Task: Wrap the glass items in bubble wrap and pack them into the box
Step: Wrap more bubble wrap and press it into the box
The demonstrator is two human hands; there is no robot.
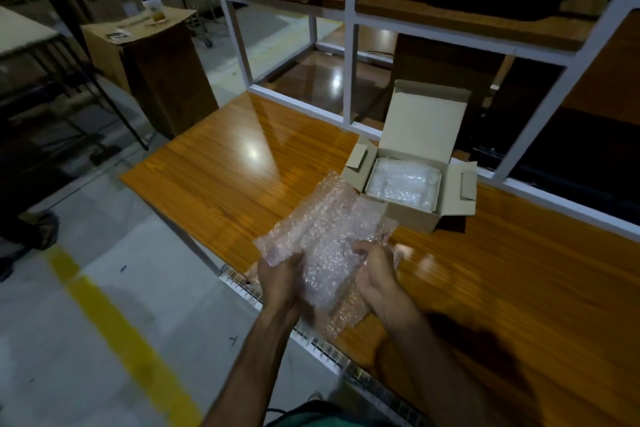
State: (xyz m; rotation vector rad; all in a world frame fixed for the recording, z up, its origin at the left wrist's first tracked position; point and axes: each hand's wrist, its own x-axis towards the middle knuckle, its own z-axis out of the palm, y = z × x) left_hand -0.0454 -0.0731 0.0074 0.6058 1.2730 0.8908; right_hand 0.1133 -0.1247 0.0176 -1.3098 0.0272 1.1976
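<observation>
**Dim storeroom, shiny wood**

Pretty dark in here. Glossy orange wood tabletop (221,163) catches a ceiling light's glare. White metal shelving frame (349,45) stands behind it. Grey concrete floor (86,340) has a yellow stripe (114,326), and a tall cardboard carton (156,69) stands left.

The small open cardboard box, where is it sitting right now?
In the head view, the small open cardboard box sits on the orange wooden table, right of centre, beyond both hands, near the white metal shelf frame, with its lid raised.
</observation>
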